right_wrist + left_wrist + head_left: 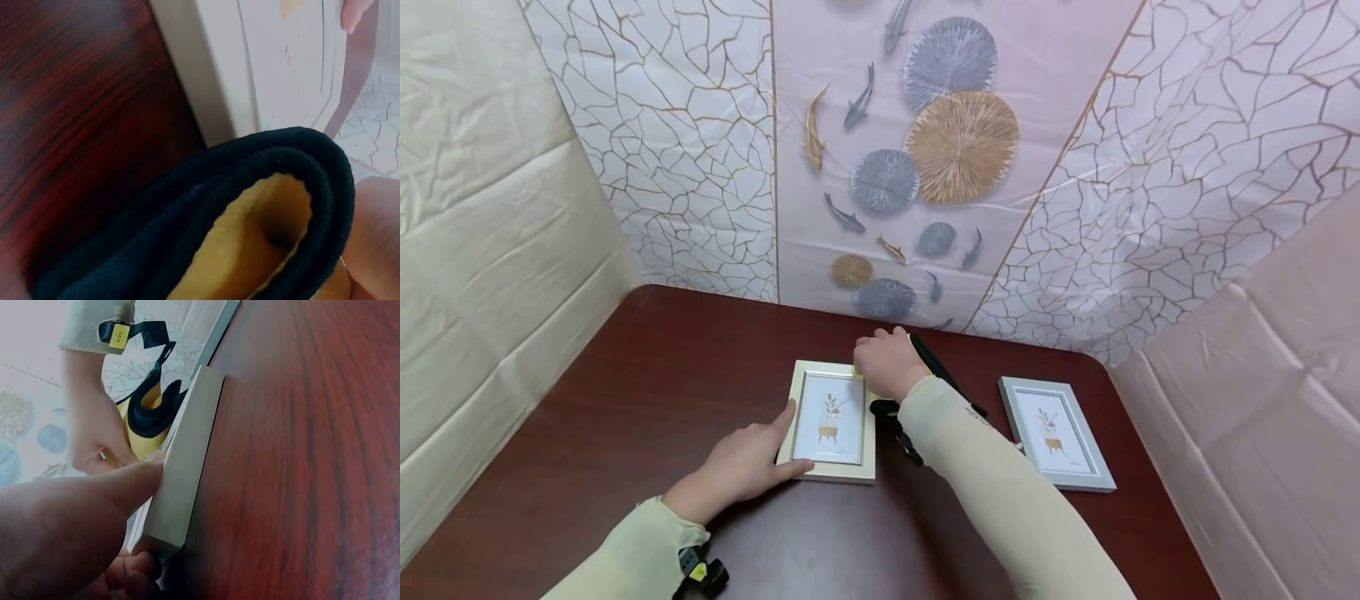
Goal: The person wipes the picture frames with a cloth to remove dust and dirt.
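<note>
A cream picture frame (842, 472) with a plant print lies on the dark table. My left hand (745, 458) grips its lower left corner, one digit along the left side and another at the bottom edge. In the left wrist view, fingers curl at the corner of the frame (187, 469). At the frame's upper right edge, my right hand (887, 362) holds a folded yellow cloth with black edging (147, 425). The cloth (250, 231) fills the lower part of the right wrist view, beside the frame. My right fingertips are mostly hidden.
A second picture frame (1101, 467), light grey-blue with a similar print, lies to the right, partly behind my right sleeve (1000, 492). The reddish-brown table (700, 350) meets a patterned cloth backdrop (887, 167) at its far edge. Pale sheets (482, 250) hang at the sides.
</note>
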### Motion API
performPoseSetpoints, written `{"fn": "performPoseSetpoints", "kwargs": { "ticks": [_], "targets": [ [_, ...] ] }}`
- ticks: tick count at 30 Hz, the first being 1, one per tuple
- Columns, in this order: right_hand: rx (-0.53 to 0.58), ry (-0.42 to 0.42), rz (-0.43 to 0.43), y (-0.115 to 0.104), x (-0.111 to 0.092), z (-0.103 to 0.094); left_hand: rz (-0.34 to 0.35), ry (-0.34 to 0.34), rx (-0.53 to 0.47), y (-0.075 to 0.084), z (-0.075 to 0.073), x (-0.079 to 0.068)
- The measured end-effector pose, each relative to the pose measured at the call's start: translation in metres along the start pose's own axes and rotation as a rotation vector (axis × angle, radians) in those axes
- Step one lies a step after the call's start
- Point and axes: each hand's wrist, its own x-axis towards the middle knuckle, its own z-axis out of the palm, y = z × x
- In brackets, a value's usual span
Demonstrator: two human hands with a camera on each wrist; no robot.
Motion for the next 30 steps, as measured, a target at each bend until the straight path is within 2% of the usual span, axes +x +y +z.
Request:
{"fn": "performPoseSetpoints", "kwargs": {
  "ticks": [7, 18, 30],
  "targets": [
    [0.093, -0.028, 0.012, 0.016, -0.008, 0.003, -0.002, 0.008, 0.010, 0.002, -0.001, 0.003],
    [0.238, -0.066, 0.052, 0.020, -0.014, 0.009, -0.007, 0.009, 0.015, 0.006, -0.004, -0.002],
    [0.326, -0.032, 0.047, 0.022, -0.019, 0.013, -0.017, 0.006, 0.009, 0.004, -0.002, -0.002]
  ]
}}
